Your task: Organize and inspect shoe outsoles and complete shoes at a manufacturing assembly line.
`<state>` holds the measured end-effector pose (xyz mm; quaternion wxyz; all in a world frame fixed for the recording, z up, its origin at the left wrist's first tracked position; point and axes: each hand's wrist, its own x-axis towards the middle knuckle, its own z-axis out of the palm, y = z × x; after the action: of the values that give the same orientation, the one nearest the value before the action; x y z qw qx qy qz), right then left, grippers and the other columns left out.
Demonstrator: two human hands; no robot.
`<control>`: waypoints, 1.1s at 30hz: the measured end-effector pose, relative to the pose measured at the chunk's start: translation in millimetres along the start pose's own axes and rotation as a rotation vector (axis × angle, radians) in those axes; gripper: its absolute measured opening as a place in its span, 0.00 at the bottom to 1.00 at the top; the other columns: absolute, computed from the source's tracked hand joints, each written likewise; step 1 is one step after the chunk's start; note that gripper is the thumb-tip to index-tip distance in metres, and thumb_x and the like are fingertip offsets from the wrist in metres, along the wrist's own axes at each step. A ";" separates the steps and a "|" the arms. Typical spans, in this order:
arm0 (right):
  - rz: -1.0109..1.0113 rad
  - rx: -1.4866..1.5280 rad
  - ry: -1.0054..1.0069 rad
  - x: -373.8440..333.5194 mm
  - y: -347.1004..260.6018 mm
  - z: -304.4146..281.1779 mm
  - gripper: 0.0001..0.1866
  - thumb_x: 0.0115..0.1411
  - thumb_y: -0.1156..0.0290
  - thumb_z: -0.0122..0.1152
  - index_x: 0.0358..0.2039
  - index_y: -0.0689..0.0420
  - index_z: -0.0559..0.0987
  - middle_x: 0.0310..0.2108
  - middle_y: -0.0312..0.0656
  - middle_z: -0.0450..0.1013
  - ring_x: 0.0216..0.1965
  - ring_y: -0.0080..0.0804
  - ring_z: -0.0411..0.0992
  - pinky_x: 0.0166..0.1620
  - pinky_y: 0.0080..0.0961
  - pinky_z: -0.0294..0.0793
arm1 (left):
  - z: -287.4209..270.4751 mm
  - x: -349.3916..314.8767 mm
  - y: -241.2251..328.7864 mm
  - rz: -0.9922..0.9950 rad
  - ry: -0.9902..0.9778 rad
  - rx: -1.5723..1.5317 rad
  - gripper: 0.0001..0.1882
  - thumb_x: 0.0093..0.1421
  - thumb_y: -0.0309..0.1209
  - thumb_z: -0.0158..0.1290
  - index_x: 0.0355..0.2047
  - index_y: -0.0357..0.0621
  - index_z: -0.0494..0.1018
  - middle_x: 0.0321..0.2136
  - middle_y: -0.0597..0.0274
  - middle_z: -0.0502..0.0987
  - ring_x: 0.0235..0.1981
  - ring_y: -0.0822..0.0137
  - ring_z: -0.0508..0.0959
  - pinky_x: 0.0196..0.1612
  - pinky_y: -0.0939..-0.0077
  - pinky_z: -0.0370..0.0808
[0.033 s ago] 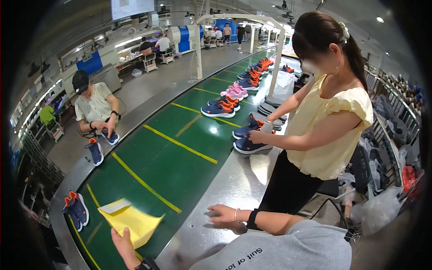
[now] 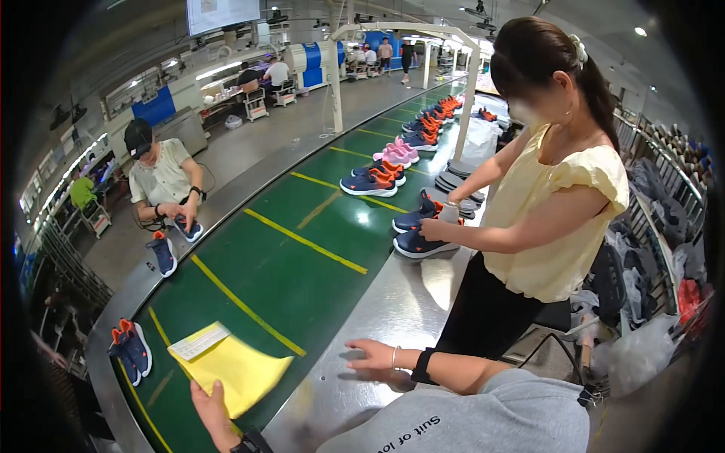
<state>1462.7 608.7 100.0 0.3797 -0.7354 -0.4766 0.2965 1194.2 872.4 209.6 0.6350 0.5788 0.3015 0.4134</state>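
A yellow paper sheet with a white printed label along its far left edge is gripped by my left hand. The thumb lies on top of it, and the sheet is held above the green conveyor belt. Over the bare metal edge of the line, my right hand has its fingers stretched out and holds nothing. A pair of navy shoes with orange linings stands on the belt's left side, beyond the sheet.
At right, a co-worker in a pale yellow top handles navy shoes beside grey insoles. Another co-worker across the belt works on a shoe. Pink shoes stand farther along, near a white frame post.
The yellow sheet has swung slightly to the right and now faces up more broadly. My right hand has barely moved.
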 end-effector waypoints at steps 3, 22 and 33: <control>0.010 0.270 -0.044 7.1 -45.7 -22.7 0.40 0.50 0.49 0.58 0.56 0.61 0.56 0.54 0.53 0.58 0.56 0.42 0.56 0.55 0.34 0.58 | 24.3 -39.5 19.9 -0.005 -0.119 -0.190 0.22 0.50 0.13 0.47 0.47 0.33 0.61 0.43 0.55 0.70 0.42 0.66 0.71 0.49 0.74 0.65; -0.161 0.941 -0.127 15.8 -111.8 -50.4 0.11 0.53 0.77 0.54 0.38 0.61 0.74 0.36 0.36 0.73 0.38 0.19 0.69 0.44 0.18 0.66 | 72.2 -126.0 51.6 -0.037 -0.167 -0.090 0.27 0.50 0.21 0.55 0.50 0.36 0.60 0.46 0.60 0.68 0.49 0.71 0.66 0.53 0.76 0.61; -0.080 0.931 -0.276 12.4 -117.0 -42.9 0.13 0.52 0.77 0.56 0.41 0.60 0.73 0.36 0.34 0.73 0.37 0.18 0.69 0.43 0.17 0.67 | 73.0 -141.3 48.4 0.010 0.048 -0.136 0.13 0.57 0.24 0.49 0.43 0.36 0.67 0.38 0.61 0.73 0.40 0.74 0.72 0.46 0.79 0.67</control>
<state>1445.8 638.5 220.5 0.6127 -0.4221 -0.3670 0.5583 1181.2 712.9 254.5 0.6635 0.5255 0.2850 0.4499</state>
